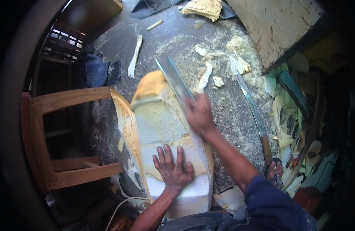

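A long foam seat pad (pixel 158 123), yellow at the far end and pale grey and white nearer, lies lengthwise before me. My left hand (pixel 173 169) rests palm down on its near half, fingers spread. In the grip of my right hand (pixel 200 115) is a long channel-shaped metal tool (pixel 177 79), slanting up and left along the pad's far right edge. The tool is slightly blurred, and its working face is hidden. To the right, a long knife (pixel 250 102) with a brown handle lies on the floor, apart from both hands.
Foam crumbs and offcuts (pixel 206 71) litter the dark floor. A wooden chair frame (pixel 73 98) stands at left, against the pad's side. A large worn board (pixel 279 29) juts in at far right, above a scrap heap (pixel 285 127). A foot (pixel 275 171) shows near the knife handle.
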